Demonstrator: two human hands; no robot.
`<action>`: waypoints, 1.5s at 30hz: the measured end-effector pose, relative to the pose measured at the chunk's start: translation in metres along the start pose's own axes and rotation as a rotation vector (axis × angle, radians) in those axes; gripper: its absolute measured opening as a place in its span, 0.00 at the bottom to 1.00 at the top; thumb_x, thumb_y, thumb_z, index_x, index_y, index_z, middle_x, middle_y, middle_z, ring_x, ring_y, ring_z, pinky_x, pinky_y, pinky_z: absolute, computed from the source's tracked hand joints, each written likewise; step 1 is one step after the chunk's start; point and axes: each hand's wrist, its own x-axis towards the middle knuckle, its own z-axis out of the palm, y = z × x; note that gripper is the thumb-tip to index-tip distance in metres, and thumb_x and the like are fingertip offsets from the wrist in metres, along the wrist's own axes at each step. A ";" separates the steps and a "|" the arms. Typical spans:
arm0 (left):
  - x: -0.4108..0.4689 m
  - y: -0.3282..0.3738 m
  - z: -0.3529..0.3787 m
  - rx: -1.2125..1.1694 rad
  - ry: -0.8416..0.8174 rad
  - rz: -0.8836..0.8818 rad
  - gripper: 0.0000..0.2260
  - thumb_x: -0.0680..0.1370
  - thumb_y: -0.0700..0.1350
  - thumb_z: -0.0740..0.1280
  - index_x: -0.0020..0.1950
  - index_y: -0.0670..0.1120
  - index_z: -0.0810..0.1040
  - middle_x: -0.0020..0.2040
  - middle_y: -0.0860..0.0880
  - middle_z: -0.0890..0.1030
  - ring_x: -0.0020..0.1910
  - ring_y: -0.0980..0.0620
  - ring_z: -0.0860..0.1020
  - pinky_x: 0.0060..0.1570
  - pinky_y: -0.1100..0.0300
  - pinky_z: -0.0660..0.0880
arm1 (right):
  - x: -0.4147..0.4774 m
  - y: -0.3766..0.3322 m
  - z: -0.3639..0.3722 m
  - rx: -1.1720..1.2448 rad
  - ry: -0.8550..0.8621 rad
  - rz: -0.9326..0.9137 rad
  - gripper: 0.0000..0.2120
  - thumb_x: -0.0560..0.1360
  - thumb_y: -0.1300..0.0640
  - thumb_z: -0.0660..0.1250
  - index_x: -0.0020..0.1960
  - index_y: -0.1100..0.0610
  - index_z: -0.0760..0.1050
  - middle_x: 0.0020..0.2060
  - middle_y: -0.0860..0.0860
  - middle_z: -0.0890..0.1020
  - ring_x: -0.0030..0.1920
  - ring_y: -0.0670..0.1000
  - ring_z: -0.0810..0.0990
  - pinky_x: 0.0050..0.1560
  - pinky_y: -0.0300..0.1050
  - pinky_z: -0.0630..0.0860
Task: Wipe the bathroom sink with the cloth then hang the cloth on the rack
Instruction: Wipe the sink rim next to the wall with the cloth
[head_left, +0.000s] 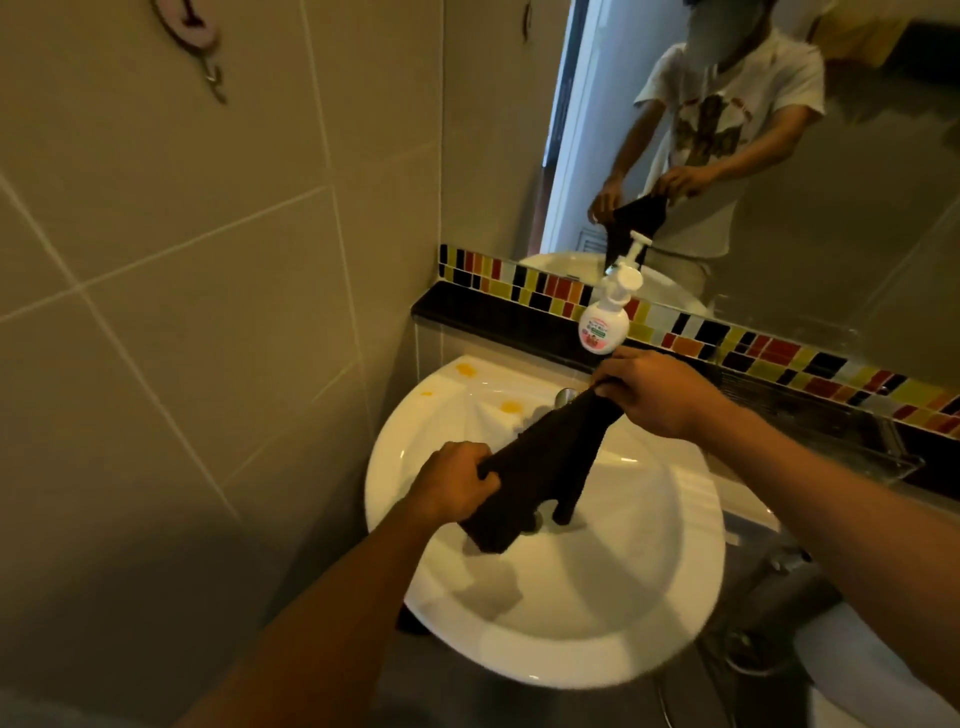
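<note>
A dark brown cloth (545, 457) is stretched between both hands above the round white sink (597, 623). My left hand (452, 483) grips its lower end, and a folded part hangs down into the basin. My right hand (660, 389) pinches the upper end near the chrome tap (565, 397), which is mostly hidden behind the cloth. Yellow-orange stains (511, 405) mark the sink's back rim on the left. A wire rack (831, 421) is fixed to the wall at the right, below the mosaic strip.
A white pump soap bottle (605, 322) stands on the dark ledge (493, 312) behind the sink. A mirror (779, 156) above reflects the person. Tiled wall (182, 260) closes the left side, with a hook (192, 31) high up. A toilet (857, 665) sits at the lower right.
</note>
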 end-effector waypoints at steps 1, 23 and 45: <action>-0.005 -0.007 -0.012 0.010 0.026 -0.010 0.08 0.77 0.48 0.65 0.52 0.45 0.78 0.48 0.45 0.82 0.48 0.48 0.80 0.52 0.50 0.79 | 0.005 -0.007 -0.001 0.003 0.004 0.002 0.11 0.77 0.53 0.64 0.59 0.51 0.77 0.56 0.49 0.78 0.55 0.52 0.77 0.55 0.48 0.77; 0.027 -0.086 -0.101 0.224 0.078 -0.111 0.09 0.77 0.45 0.66 0.55 0.48 0.81 0.50 0.48 0.81 0.48 0.51 0.77 0.48 0.58 0.72 | 0.072 -0.031 0.072 0.068 -0.228 0.176 0.09 0.77 0.54 0.65 0.56 0.52 0.78 0.52 0.53 0.80 0.51 0.52 0.78 0.52 0.45 0.75; 0.208 -0.106 -0.067 0.142 0.164 -0.175 0.09 0.78 0.48 0.65 0.56 0.46 0.79 0.56 0.45 0.77 0.52 0.46 0.78 0.48 0.56 0.75 | 0.198 0.012 0.200 0.844 0.288 1.108 0.02 0.78 0.57 0.59 0.50 0.51 0.70 0.49 0.57 0.80 0.47 0.59 0.82 0.50 0.58 0.80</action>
